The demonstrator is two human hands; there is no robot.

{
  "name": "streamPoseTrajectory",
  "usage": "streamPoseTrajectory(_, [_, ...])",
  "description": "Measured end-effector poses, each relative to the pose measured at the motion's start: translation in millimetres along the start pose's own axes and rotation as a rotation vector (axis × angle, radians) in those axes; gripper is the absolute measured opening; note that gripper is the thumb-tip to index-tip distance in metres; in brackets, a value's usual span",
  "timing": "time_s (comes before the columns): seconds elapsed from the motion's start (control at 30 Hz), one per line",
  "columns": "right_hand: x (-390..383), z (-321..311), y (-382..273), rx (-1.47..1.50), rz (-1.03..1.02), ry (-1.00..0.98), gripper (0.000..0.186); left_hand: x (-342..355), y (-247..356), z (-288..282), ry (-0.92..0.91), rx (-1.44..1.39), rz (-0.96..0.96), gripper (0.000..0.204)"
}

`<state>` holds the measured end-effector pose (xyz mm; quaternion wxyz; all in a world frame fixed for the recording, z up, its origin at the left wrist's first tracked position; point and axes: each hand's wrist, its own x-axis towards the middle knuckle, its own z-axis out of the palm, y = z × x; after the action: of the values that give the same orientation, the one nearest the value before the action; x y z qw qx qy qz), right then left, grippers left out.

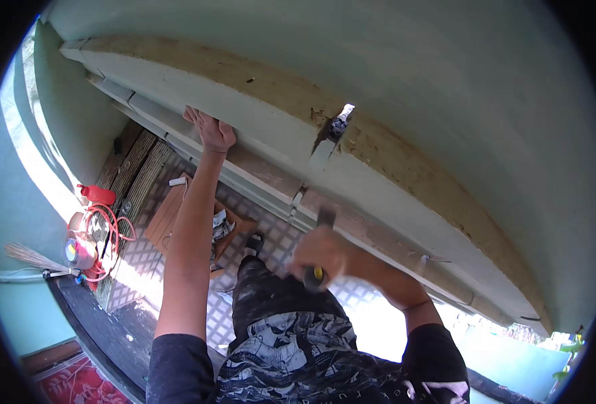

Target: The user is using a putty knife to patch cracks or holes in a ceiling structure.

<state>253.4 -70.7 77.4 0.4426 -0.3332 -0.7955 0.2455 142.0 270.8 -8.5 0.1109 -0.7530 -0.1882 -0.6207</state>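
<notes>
My left hand (211, 132) is braced on the pale ledge (261, 168) below the wall, its bent fingers curled at the board's edge. My right hand (321, 254), smeared by motion, is closed round the black handle of a scraper (325, 217). A yellow spot marks the handle's end, and the dark, flat head points up toward the ledge. The head is blurred, and I cannot tell whether it touches the surface. Above both hands runs a curved beam (405, 176) with worn, stained paint and a broken notch (335, 131) in it.
Beneath my left arm is an open cardboard box (170, 219) on the checkered tiles. A red bottle (97, 194), an orange-red coiled cord (114, 225) and a straw broom (32, 256) are at the left. Corrugated boards (133, 165) lean by the wall.
</notes>
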Motion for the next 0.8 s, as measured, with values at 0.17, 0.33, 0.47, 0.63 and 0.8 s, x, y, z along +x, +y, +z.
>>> streamPoseTrajectory(0.17, [23.2, 3.2, -12.9, -0.027, -0.091, 0.013, 0.024, -2.0, 1.8, 0.4, 0.014, -0.002, -0.032, 0.062])
streamPoseTrajectory(0.33, [28.9, 5.7, -3.0, -0.07, -0.085, 0.012, 0.025, 4.9, 3.9, 0.3, -0.008, -0.047, -0.03, 0.063])
streamPoseTrajectory(0.47, [24.7, 9.8, 4.3, 0.014, -0.043, -0.05, 0.027, 1.2, 1.6, 1.2, -0.031, -0.068, -0.047, 0.065])
streamPoseTrajectory(0.63, [34.7, 6.2, -18.8, -0.124, -0.031, -0.046, 0.025, -4.6, -2.2, -0.6, -0.033, -0.037, -0.047, 0.067])
streamPoseTrajectory(0.8, [35.1, 5.4, 8.4, 0.043, 0.03, 0.02, 0.025, 3.0, 4.2, 2.4, -0.051, -0.076, -0.05, 0.068])
